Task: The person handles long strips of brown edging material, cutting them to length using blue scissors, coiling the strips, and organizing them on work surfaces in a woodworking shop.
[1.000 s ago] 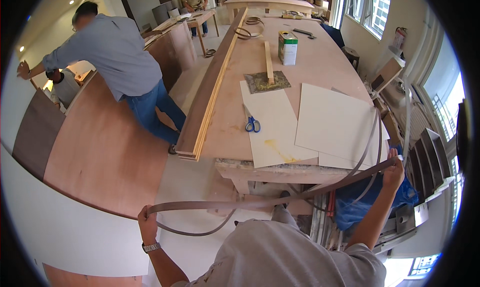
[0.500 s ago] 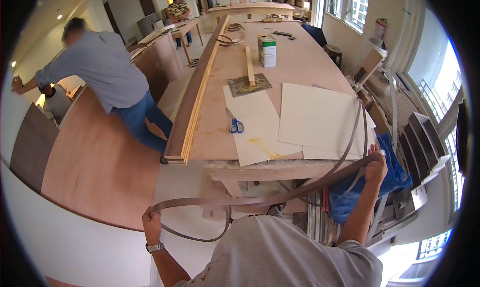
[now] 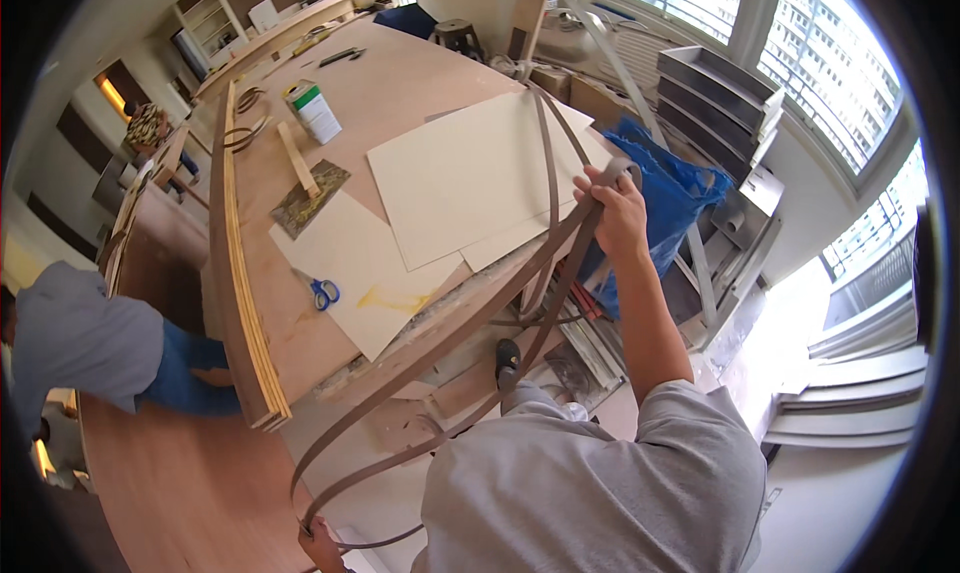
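Shows a desk [image 3: 415, 78] bearing blue-handled scissors [image 3: 325, 294], pale sheets [image 3: 460, 173], a wooden stick [image 3: 297, 157] and a green-and-white can [image 3: 314, 115]. Has a blue plastic bag [image 3: 664, 181] beside the desk and a dark stool [image 3: 458, 36] farther back.

R hand [image 3: 617, 208] up & well fwd of torso [image 3: 585, 498], fingers curled in a grip; bare R forearm [image 3: 652, 318] stretched out, elbow approx. straight. L hand [image 3: 320, 544] low, nr bottom edge of view, fingers closed, cut off abt. at wrist [image 3: 334, 565].
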### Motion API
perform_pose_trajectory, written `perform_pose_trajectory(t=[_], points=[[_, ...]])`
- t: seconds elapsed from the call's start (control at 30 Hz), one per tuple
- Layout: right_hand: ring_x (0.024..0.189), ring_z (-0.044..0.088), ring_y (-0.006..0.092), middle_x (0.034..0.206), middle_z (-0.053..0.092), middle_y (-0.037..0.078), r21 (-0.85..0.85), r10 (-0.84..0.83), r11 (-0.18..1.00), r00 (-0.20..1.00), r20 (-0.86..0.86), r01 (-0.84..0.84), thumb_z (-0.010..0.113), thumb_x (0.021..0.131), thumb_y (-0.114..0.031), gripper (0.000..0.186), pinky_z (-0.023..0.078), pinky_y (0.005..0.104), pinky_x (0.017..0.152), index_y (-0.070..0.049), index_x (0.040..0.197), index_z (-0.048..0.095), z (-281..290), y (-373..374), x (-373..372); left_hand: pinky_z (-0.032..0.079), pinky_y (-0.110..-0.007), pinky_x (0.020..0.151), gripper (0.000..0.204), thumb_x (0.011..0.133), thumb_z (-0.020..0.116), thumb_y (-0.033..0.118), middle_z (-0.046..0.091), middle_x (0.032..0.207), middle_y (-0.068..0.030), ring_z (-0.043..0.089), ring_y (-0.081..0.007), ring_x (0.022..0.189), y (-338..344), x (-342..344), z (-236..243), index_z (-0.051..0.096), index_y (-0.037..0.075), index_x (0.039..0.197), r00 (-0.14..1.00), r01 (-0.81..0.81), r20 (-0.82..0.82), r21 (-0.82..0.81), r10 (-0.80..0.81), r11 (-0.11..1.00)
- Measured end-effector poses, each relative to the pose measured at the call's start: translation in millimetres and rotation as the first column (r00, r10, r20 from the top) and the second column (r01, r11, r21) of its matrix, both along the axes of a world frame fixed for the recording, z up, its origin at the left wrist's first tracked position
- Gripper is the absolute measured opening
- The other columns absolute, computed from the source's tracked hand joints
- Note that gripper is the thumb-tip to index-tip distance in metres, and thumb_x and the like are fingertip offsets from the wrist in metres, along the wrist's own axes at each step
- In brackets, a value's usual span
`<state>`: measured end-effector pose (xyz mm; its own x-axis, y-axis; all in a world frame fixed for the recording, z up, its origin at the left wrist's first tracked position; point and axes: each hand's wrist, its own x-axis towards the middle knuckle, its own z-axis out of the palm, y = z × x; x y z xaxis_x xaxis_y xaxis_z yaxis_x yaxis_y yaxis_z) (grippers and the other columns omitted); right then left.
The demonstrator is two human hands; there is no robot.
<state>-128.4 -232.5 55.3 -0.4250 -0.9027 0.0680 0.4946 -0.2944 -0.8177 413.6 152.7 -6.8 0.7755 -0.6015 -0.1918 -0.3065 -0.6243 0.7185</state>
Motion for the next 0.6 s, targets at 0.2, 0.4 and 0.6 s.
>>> perform_pose_trajectory(t=[0.2, 0.4, 0.6], points=[[0.097, 0.061, 0.0329, 0.115, 0.054, 0.022, -0.103, -0.016, 0.994, 0.999, 0.037, 0.02, 0.04, 0.084, 0.008, 0.036, 0.055, 0.0399, 0.08, 0.012, 0.119, 0.043, 51, -40, -59, 0.045, -0.034, 0.072, 0.021, 0.092, 0.054, 0.013, 0.062, 0.082, -0.0087, 0.054, -0.0223, 0.077, -20, 18, -29, 0.063, -0.005, 0.098, 0.975, 0.221, -0.045, 0.148, -0.217, 0.964], [0.094, 0.062, 0.0363, 0.112, 0.055, 0.026, -0.104, -0.166, 0.976, 0.96, 0.225, 0.193, 0.04, 0.087, 0.007, 0.029, 0.057, 0.0431, 0.079, 0.018, 0.114, 0.043, 89, -89, -95, 0.043, -0.031, 0.068, 0.017, 0.09, 0.057, 0.01, 0.055, 0.073, -0.0074, 0.05, -0.0181, 0.072, -49, 16, -20, 0.061, -0.007, 0.091, 0.869, 0.489, 0.037, 0.084, -0.493, 0.868], [0.097, 0.062, 0.039, 0.113, 0.054, 0.028, -0.077, -0.433, 0.888, 0.88, 0.194, 0.453, 0.042, 0.087, 0.008, 0.025, 0.057, 0.0453, 0.083, 0.019, 0.109, 0.043, 76, -80, -190, 0.039, -0.027, 0.067, 0.008, 0.085, 0.061, 0.005, 0.05, 0.077, -0.0025, 0.045, -0.0151, 0.073, -48, 43, 15, 0.058, -0.002, 0.087, 0.887, 0.439, -0.217, 0.123, -0.408, 0.89]])
